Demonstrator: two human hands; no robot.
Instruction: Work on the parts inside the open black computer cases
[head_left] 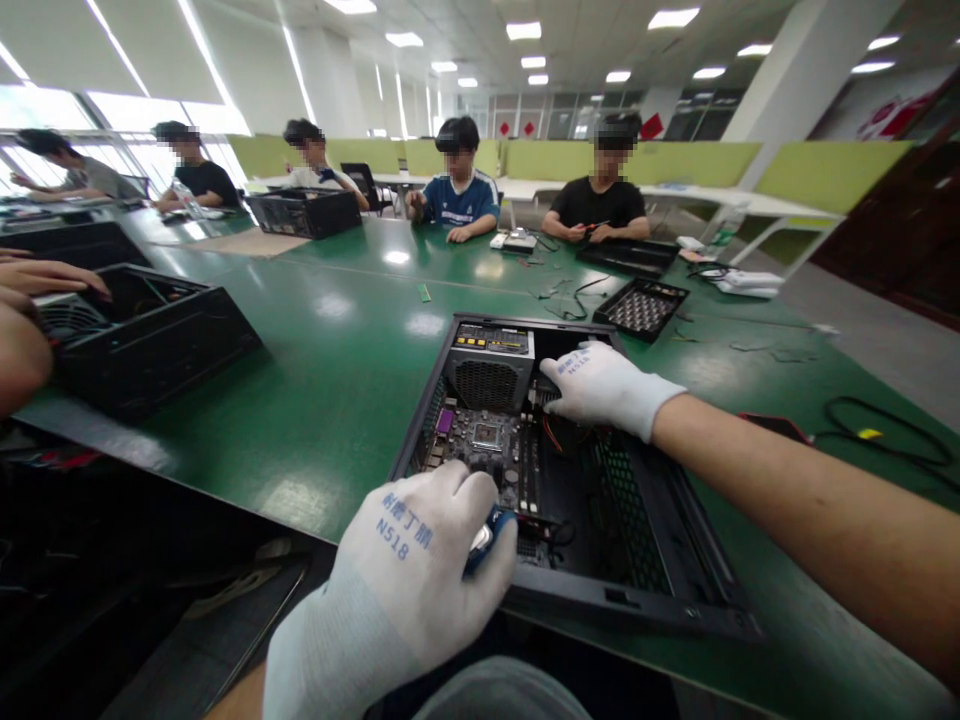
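Note:
An open black computer case lies on the green table in front of me. Inside it are a power supply at the far left corner and a motherboard with a purple connector. My left hand, in a white glove, is closed over the case's near left part, with a small whitish object partly showing between thumb and fingers. My right hand, also gloved, reaches into the far side of the case, right of the power supply, near thin coloured wires; its fingertips are partly hidden.
Another open black case stands at the left with a person's hand on it. A black drive cage, loose cables and a small green module lie beyond. Several people sit across the table. A black cable lies at right.

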